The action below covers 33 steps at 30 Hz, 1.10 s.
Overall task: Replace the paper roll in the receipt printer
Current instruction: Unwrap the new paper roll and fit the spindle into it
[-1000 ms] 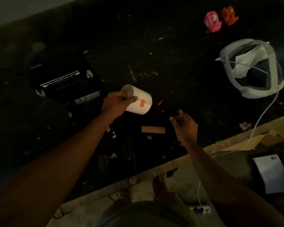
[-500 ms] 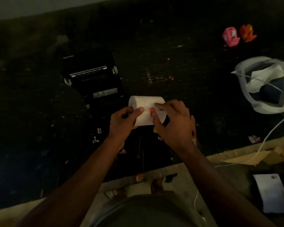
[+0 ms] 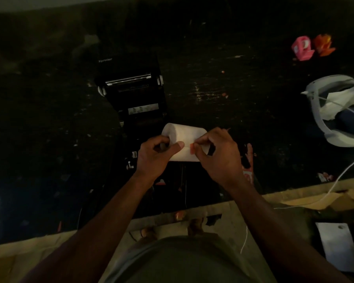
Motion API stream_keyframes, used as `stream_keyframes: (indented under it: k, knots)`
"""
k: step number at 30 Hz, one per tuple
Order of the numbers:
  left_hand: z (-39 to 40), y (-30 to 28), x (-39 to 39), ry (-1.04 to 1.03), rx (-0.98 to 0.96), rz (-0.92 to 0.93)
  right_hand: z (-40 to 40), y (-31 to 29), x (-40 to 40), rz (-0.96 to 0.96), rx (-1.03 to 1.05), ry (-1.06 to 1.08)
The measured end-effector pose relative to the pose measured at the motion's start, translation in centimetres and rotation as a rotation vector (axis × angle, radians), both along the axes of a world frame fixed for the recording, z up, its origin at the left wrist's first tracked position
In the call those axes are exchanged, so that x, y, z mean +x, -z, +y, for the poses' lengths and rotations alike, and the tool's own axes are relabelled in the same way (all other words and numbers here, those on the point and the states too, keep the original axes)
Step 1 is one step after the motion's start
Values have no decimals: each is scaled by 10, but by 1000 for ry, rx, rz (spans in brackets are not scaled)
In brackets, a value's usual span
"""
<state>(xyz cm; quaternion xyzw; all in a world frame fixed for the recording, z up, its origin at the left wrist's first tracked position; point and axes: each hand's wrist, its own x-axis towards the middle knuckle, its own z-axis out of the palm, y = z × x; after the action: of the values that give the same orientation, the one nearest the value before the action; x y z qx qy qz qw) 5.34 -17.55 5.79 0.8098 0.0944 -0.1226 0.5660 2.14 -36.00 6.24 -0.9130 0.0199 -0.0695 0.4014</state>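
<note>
A white paper roll (image 3: 187, 137) lies sideways between both hands, just above the dark table. My left hand (image 3: 154, 155) grips its left end, thumb across the paper. My right hand (image 3: 217, 153) holds the right end and pinches a small red sticker (image 3: 192, 148) on the roll's face. The black receipt printer (image 3: 132, 88) stands just beyond the roll with its lid open, its metal bar showing. The inside of its paper bay is too dark to see.
A white headset frame (image 3: 319, 111) with crumpled tissue lies at the right, its white cable (image 3: 335, 182) trailing to the table's front edge. Pink (image 3: 300, 49) and orange (image 3: 323, 45) objects sit far right. Scraps litter the table. A white sheet (image 3: 339, 250) lies lower right.
My right hand came from the table onto the roll and now pinches the red sticker. The roll was turned sideways and the view shifted so the printer sits more central.
</note>
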Motion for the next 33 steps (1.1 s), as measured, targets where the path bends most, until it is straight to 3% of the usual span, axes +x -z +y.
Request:
stream_keyframes:
  k: [4,13,25,33]
  knots:
    - [0,1,-1,-32,-4,14,3,4,2,-35,-149,-61]
    - [-1,2,0,-54,-133,150,-1,10,0,-152,-219,-131]
    - [-1,-2,1,-72,-298,334,-6,6,-4,-226,-151,-159]
    - [4,-5,4,-56,-311,404,-10,4,-3,-143,-48,-194]
